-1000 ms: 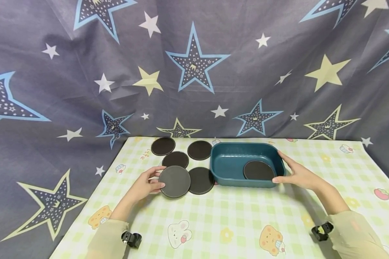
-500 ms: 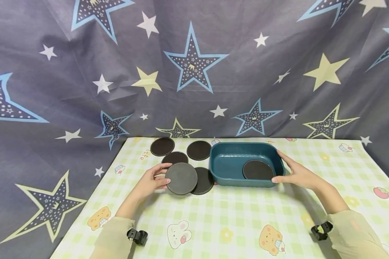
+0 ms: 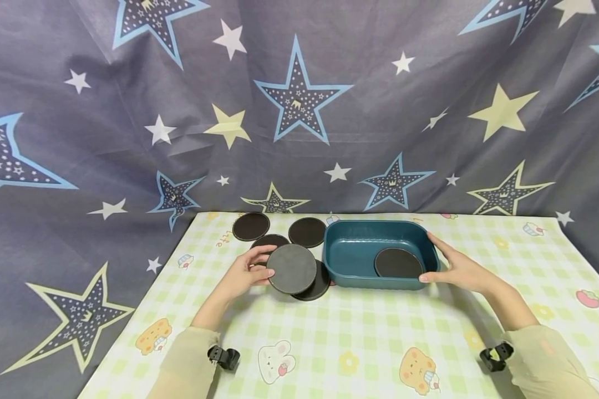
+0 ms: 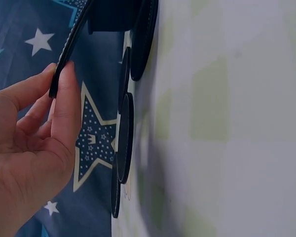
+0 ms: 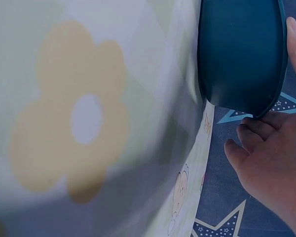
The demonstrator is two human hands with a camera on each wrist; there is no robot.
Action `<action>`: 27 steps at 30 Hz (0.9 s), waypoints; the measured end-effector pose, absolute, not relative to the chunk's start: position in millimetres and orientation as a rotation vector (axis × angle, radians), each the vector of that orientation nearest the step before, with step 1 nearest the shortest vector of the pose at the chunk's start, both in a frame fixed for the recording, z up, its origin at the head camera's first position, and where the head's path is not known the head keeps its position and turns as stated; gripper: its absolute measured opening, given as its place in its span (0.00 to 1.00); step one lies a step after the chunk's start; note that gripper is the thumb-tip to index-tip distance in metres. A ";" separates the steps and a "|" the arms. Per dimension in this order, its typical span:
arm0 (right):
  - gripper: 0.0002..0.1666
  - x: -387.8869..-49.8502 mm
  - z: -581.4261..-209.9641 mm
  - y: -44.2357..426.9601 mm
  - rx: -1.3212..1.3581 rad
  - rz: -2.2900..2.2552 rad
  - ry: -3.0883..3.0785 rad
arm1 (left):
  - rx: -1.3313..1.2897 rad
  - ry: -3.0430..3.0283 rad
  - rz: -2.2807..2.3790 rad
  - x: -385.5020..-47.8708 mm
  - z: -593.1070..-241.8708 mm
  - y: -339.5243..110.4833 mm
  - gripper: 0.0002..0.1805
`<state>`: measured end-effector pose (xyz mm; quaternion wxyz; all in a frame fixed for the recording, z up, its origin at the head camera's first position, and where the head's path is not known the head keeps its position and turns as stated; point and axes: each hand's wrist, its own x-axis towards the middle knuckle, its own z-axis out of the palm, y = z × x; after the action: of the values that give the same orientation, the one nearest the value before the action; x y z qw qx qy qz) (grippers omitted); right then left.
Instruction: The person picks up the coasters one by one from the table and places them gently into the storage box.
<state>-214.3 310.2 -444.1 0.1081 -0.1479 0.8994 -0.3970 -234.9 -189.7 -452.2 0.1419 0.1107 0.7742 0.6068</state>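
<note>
On the left, a pale sleeve (image 3: 187, 363) with a black device (image 3: 223, 357) at the cuff leads up to the left hand (image 3: 240, 277). From here I see a dark disc (image 3: 251, 226) lying flat at the back edge of the table, beyond that hand, and just beside it a half-hidden disc (image 3: 269, 240), partly covered from view by the fingers. The left hand pinches a grey round disc (image 3: 292, 269) by its left edge, thumb on one side and fingers on the other, holding it tilted and clear of the checked tablecloth (image 3: 359, 321). Behind it lies a rear disc (image 3: 307, 232); below it, partly overlapped in my view, a near disc (image 3: 319, 281). Both sit just beside the left end of a teal bin (image 3: 359, 281). Inside the bin, toward the right, rests an inner disc (image 3: 398, 262). The right hand (image 3: 461, 270) spans the bin's right end, gripping it with the thumb at the near corner and a finger at the far one. A starry curtain (image 3: 354, 144) hangs behind everything.
</note>
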 end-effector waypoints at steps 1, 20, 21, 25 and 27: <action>0.67 -214.1 -443.8 310.3 -0.432 -1.166 2.647 | 0.323 2.231 1.754 -235.6 -451.6 -188.3 0.34; 0.67 -212.2 -443.7 312.2 -0.440 -1.198 2.658 | 0.398 2.143 1.836 -245.0 -438.1 -159.6 0.35; 0.67 -212.3 -443.9 312.6 -0.441 -1.199 2.659 | 0.399 2.140 1.835 -245.4 -437.3 -158.0 0.35; 0.66 -213.9 -445.4 313.2 -0.449 -1.191 2.660 | 0.399 2.151 1.824 -245.8 -434.7 -152.5 0.35; 0.66 -214.9 -446.2 312.8 -0.450 -1.188 2.657 | 0.399 2.155 1.822 -246.0 -433.6 -149.2 0.35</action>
<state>-214.9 312.8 -446.2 0.0978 -0.1522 0.8978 -0.4014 -246.0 -149.2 -433.6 0.1453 0.1386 0.7481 0.6324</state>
